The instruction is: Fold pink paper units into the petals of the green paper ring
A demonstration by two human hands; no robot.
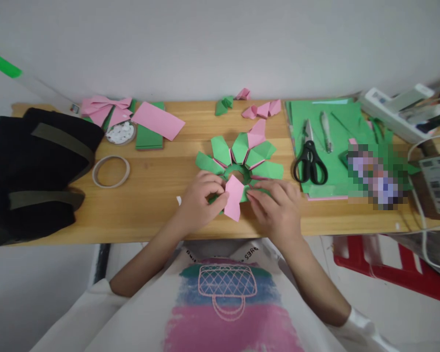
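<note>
A ring of folded green paper petals (pixel 241 149) lies on the wooden table in front of me, one pink petal jutting out at its far side. At its near edge is a folded pink paper piece (pixel 233 198). My left hand (pixel 204 199) pinches the left side of that pink piece between thumb and fingers. On the other side, my right hand (pixel 277 203) has its fingers closed on a green petal at the ring's near right edge. Both hands partly cover the near part of the ring.
Scissors (pixel 309 159) and a utility knife (pixel 326 131) lie on green paper sheets to the right. Tape (pixel 111 172), a pink paper bow (pixel 106 108), stacked paper (pixel 157 120) and a black bag (pixel 33 171) are left. Small folded pieces (pixel 262 110) lie by the wall.
</note>
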